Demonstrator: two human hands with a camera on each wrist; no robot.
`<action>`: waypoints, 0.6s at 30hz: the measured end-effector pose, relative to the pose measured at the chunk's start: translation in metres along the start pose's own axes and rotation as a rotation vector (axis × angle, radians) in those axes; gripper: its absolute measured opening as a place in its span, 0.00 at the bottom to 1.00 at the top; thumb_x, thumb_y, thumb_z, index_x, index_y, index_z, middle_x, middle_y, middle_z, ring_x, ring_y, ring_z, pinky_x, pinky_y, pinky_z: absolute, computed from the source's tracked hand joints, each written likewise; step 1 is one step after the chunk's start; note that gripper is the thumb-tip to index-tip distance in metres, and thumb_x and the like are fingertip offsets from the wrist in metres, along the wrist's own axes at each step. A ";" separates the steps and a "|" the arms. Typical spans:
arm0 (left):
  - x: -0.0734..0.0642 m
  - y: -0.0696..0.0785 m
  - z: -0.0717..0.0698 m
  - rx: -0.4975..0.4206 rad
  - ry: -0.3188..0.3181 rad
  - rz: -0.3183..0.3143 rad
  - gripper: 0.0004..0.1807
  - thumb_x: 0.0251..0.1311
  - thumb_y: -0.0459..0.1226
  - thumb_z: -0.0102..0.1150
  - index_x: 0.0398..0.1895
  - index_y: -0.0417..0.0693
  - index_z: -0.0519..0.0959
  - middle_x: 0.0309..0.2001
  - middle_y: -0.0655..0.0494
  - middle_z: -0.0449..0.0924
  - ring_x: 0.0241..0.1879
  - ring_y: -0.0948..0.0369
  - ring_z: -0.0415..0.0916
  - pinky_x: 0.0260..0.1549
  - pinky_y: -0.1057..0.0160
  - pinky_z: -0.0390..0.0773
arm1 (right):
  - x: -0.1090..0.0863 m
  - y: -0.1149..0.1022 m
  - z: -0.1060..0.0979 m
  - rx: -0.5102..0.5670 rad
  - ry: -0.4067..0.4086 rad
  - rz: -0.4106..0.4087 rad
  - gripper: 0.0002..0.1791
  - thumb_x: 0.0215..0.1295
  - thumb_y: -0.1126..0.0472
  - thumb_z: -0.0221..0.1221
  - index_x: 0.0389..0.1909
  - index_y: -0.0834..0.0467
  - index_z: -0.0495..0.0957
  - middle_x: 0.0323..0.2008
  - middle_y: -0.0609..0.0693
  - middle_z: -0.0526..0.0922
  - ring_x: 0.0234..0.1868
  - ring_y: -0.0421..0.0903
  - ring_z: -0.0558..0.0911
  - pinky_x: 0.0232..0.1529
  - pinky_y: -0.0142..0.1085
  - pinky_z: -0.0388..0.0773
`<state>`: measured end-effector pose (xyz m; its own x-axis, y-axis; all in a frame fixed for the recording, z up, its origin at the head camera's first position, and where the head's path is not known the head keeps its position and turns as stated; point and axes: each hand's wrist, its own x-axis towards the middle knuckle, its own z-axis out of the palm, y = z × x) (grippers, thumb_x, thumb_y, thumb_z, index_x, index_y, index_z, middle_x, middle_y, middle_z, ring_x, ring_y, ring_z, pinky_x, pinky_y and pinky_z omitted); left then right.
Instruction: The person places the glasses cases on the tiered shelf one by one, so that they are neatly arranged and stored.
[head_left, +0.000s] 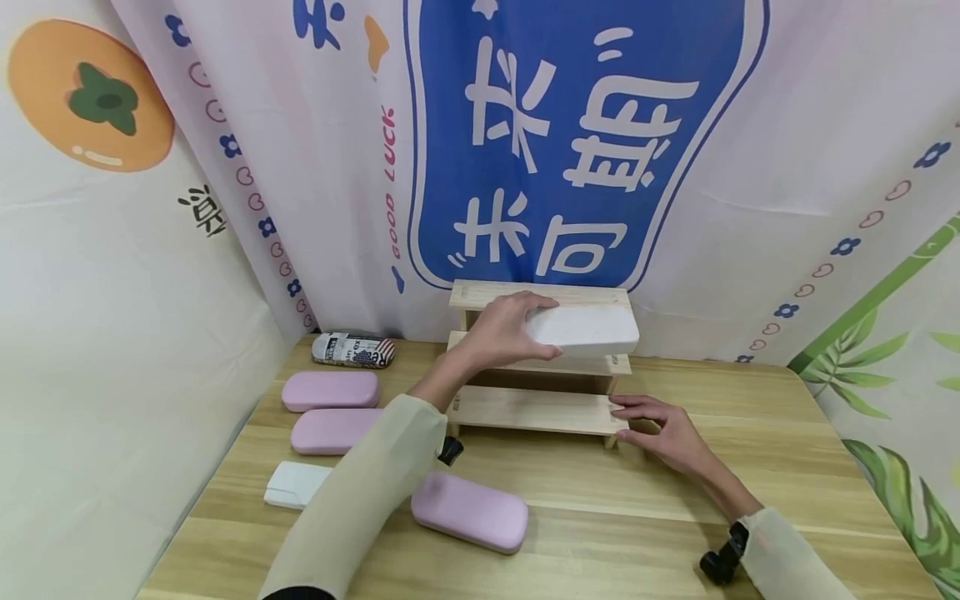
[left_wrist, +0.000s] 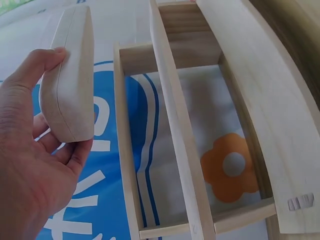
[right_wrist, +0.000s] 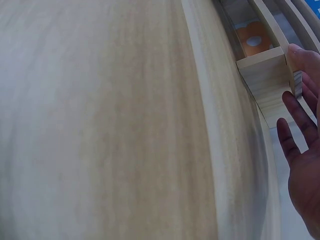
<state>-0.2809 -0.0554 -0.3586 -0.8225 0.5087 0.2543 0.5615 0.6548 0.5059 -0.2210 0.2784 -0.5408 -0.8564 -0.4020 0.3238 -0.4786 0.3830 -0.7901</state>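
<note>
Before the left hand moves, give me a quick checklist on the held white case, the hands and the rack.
1. Grip: ok, the left hand holds the white case between thumb and fingers.
2. Gap to the wooden rack: ok, the left wrist view shows them apart.
3. Right hand at the rack: ok, touching the lowest shelf's right end.
4. Second white case fully visible: not ok, the left sleeve covers its right end.
5. Held case's contents: cannot tell, it is closed.

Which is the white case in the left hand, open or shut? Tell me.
Shut: in the left wrist view, the white case shows only a thin seam line, with no visible gap.
</note>
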 end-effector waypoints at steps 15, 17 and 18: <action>0.032 -0.008 0.009 -0.088 0.038 -0.074 0.42 0.51 0.51 0.81 0.70 0.49 0.79 0.67 0.50 0.82 0.60 0.54 0.80 0.62 0.53 0.80 | -0.001 -0.001 0.000 -0.009 0.004 0.025 0.17 0.64 0.64 0.74 0.54 0.54 0.89 0.65 0.58 0.85 0.65 0.25 0.77 0.62 0.17 0.73; 0.035 -0.009 0.011 -0.082 0.038 -0.080 0.41 0.52 0.51 0.81 0.70 0.48 0.79 0.67 0.50 0.83 0.60 0.54 0.80 0.63 0.52 0.80 | -0.002 -0.001 0.000 -0.009 0.003 0.025 0.17 0.64 0.64 0.73 0.55 0.54 0.89 0.65 0.57 0.85 0.66 0.25 0.77 0.63 0.17 0.71; 0.037 -0.009 0.012 -0.078 0.037 -0.082 0.41 0.52 0.51 0.81 0.70 0.48 0.79 0.66 0.50 0.83 0.60 0.54 0.80 0.62 0.53 0.80 | -0.002 -0.001 0.000 -0.011 0.003 0.024 0.17 0.64 0.64 0.73 0.55 0.54 0.89 0.65 0.57 0.85 0.66 0.25 0.77 0.64 0.17 0.71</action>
<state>-0.3159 -0.0359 -0.3636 -0.8690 0.4332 0.2391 0.4846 0.6475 0.5882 -0.2192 0.2788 -0.5407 -0.8683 -0.3901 0.3063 -0.4598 0.4016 -0.7920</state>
